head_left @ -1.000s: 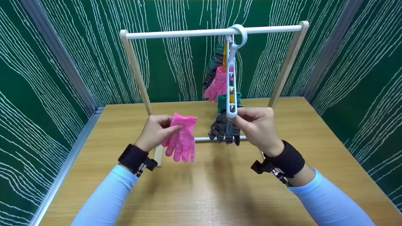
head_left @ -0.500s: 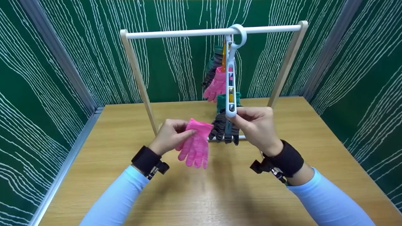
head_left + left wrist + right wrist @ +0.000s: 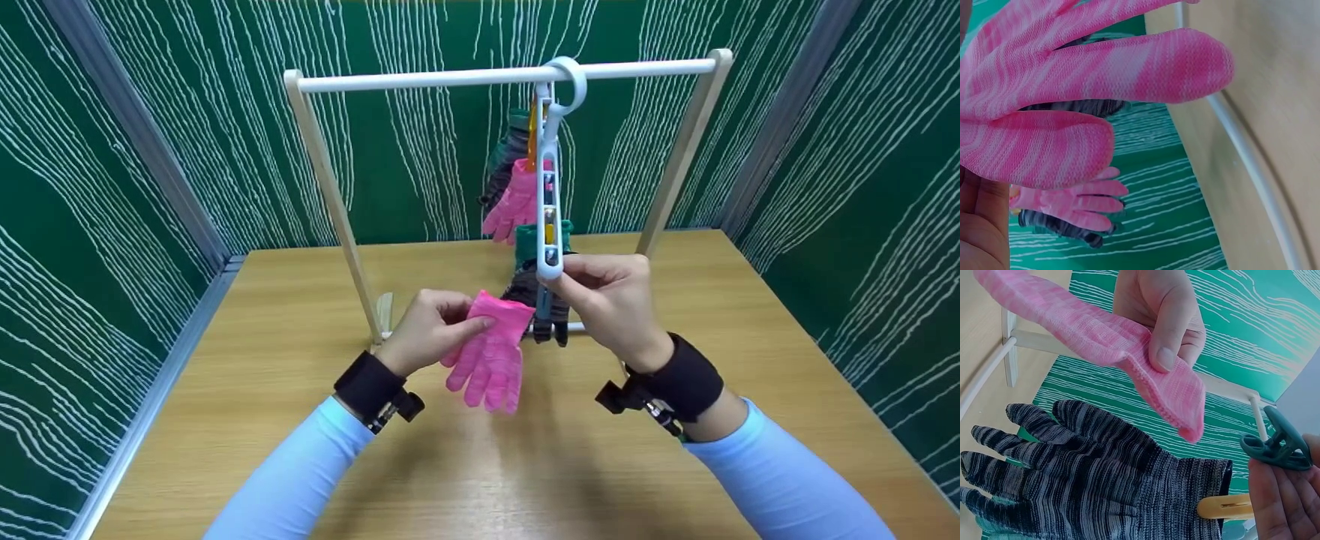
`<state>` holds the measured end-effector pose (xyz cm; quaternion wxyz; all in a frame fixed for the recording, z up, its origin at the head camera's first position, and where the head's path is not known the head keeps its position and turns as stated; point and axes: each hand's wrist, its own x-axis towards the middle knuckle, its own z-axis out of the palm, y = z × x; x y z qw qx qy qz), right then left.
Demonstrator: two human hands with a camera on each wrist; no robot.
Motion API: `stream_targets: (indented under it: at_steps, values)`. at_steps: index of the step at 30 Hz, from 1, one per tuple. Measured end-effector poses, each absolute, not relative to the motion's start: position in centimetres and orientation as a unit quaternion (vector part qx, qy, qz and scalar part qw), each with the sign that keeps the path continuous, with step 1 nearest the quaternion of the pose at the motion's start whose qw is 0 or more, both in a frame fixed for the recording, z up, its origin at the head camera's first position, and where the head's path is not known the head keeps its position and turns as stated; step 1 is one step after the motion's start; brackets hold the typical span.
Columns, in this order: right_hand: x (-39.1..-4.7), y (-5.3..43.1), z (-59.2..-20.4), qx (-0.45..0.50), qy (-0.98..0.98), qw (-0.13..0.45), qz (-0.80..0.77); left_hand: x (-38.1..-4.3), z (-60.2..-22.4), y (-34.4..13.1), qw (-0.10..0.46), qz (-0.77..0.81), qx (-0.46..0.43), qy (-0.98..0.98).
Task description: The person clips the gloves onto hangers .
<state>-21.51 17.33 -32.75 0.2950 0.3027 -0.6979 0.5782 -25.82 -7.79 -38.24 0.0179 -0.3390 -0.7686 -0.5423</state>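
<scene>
My left hand pinches a pink knit glove near its cuff, between thumb and fingers. The glove hangs with its fingers downward, left of the white hanger's lower end. At that end, my right hand pinches a dark green clothespin between thumb and fingers; the two ends of the clothespin on the glove's side stand apart. In the right wrist view, the glove's cuff is near the clothespin but not touching it. Beyond hangs a black-and-grey striped glove, held at its cuff by a yellow clothespin.
The hanger hangs from the white bar of a wooden-sided rack on the wooden table. Farther back hang another pink glove and a dark striped glove. Green walls with white lines stand around the table.
My left hand has carried the pink glove to the right and slightly down, closer to the hanger's lower end. The right hand has stayed nearly still.
</scene>
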Motion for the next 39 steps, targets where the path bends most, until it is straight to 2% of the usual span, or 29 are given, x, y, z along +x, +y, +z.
stream_targets:
  at_steps: [20,39]
  values:
    - [-21.3,17.2,-32.5,0.305,-0.701,0.288,0.576,-25.0,-37.3,-5.2,-0.007,-0.57,-0.376,-0.73]
    - [-21.3,17.4,-32.6,0.325,-0.681,0.277,0.595,-24.7,-36.9,-4.4,0.001,-0.584,-0.396,-0.708]
